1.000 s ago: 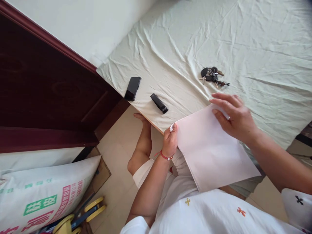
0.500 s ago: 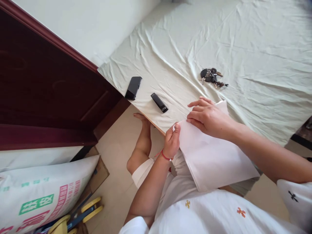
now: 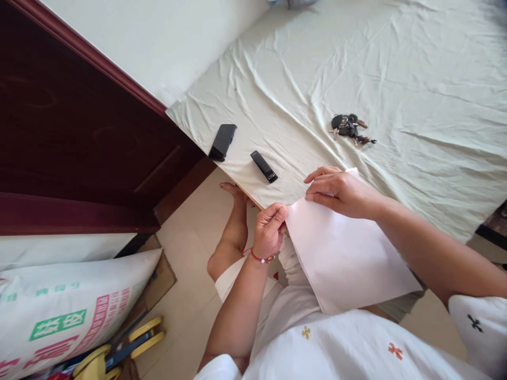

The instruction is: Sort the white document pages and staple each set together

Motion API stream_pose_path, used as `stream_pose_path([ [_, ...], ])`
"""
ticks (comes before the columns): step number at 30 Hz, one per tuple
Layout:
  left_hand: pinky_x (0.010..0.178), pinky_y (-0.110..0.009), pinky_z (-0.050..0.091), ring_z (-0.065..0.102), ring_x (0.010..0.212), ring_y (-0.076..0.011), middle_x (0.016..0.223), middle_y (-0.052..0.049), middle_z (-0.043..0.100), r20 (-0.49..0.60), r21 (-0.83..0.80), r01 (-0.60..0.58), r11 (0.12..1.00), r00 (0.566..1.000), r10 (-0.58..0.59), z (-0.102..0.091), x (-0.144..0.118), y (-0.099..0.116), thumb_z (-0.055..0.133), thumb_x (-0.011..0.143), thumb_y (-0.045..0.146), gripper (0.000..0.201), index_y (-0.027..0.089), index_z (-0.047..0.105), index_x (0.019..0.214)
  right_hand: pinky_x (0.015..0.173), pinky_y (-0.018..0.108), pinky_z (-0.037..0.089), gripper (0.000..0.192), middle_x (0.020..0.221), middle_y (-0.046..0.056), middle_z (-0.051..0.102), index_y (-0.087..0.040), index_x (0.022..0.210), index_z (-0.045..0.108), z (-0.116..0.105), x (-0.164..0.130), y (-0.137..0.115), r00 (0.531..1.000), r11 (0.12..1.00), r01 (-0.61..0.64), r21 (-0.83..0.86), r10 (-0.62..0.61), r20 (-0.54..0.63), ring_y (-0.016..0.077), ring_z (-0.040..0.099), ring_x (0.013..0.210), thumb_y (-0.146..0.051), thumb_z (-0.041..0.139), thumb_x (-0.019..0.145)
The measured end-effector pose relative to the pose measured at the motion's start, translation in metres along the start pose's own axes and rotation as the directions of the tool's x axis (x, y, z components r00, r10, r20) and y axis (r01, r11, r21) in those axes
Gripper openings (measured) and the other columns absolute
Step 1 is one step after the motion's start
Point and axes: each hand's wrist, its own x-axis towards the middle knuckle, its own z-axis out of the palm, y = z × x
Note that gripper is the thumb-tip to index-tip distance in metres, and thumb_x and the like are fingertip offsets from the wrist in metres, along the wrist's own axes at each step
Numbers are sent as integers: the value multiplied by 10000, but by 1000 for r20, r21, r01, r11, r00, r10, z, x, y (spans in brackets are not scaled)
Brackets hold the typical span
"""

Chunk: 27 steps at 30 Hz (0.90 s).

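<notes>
Left hand (image 3: 270, 230): closed, pinching a corner of white paper (image 3: 350, 258). Right hand (image 3: 343, 194): fingers loosely bent at the paper's far edge — whether gripping, cannot tell. Paper extends rightward from the left hand; keys (image 3: 348, 126) lie beyond the right — not touching.

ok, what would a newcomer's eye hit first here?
Probably the white paper, bright at lower center, with its corner pinched in the left hand and the right hand over its far edge. Next, the dark keys stand out on the pale cloth beyond. At lower left, a white sack with green and pink print also draws attention.
</notes>
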Motion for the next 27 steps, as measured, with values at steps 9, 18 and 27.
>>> stream_pose_path([
  [9, 444, -188, 294, 344, 511, -55, 576, 71, 421, -171, -82, 41, 996, 984, -54, -4, 4, -11, 953, 675, 586, 564, 180, 563, 633, 949, 374, 506, 304, 938, 97, 775, -191, 848, 741, 7, 10, 2, 1000, 1000, -10, -13, 10, -3, 242, 711, 1032, -296, 550, 1059],
  [18, 809, -242, 499, 572, 852, -139, 892, -9, 626, -211, 196, -11, 981, 976, 53, -3, -3, -30, 699, 918, 692, 495, 198, 670, 911, 794, 331, 479, 264, 919, 98, 752, -161, 917, 784, 8, 20, -1, 929, 935, -349, -65, 335, -159, 208, 670, 835, -284, 568, 1005],
  [27, 615, -272, 332, 398, 649, -128, 679, 33, 457, -117, 476, -101, 874, 977, 177, -4, -13, -24, 549, 983, 737, 569, 213, 494, 767, 737, 322, 426, 302, 825, 89, 714, -164, 884, 762, 12, 23, 4, 915, 904, -400, -152, 385, -117, 213, 636, 811, -323, 535, 1004],
])
